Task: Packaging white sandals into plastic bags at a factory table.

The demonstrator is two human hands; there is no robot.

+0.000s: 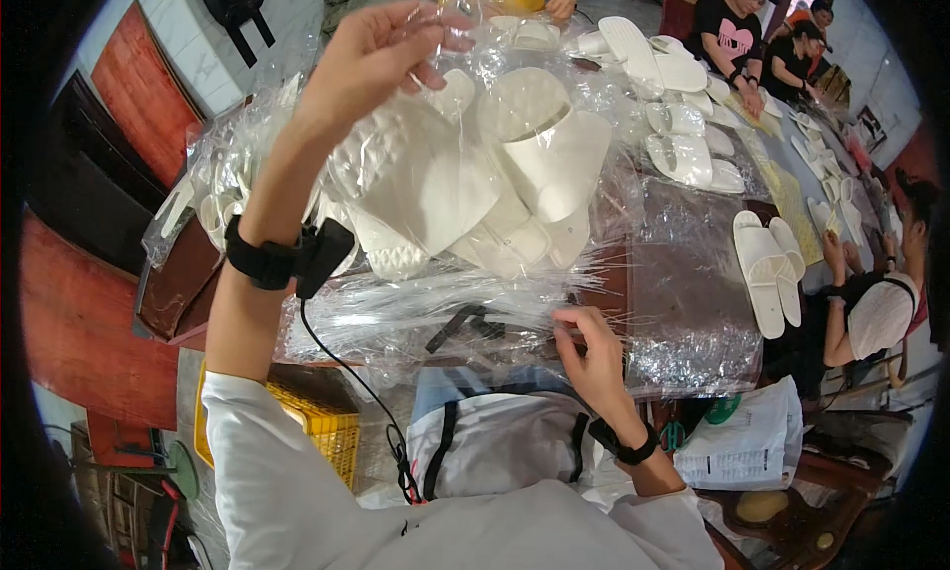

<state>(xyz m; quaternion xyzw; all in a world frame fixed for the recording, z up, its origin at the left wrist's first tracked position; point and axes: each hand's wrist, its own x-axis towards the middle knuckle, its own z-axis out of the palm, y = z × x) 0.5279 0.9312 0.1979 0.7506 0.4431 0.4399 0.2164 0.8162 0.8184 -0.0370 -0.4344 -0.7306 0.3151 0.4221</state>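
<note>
My left hand (371, 55) is raised high and pinches the top of a clear plastic bag (475, 164). Inside the bag hang several white slippers (534, 144), bunched together. My right hand (589, 347) is lower, near my lap, and pinches the edge of a stack of clear plastic bags (445, 308) lying on the dark table (683, 263). Both wrists wear black bands, and a cable runs down from the left one.
More white slippers (767, 263) lie in pairs along the table to the right and at the back. Other people sit at the far end and right side. A yellow crate (327, 431) stands under the table on my left. A white printed bag (752, 441) lies at lower right.
</note>
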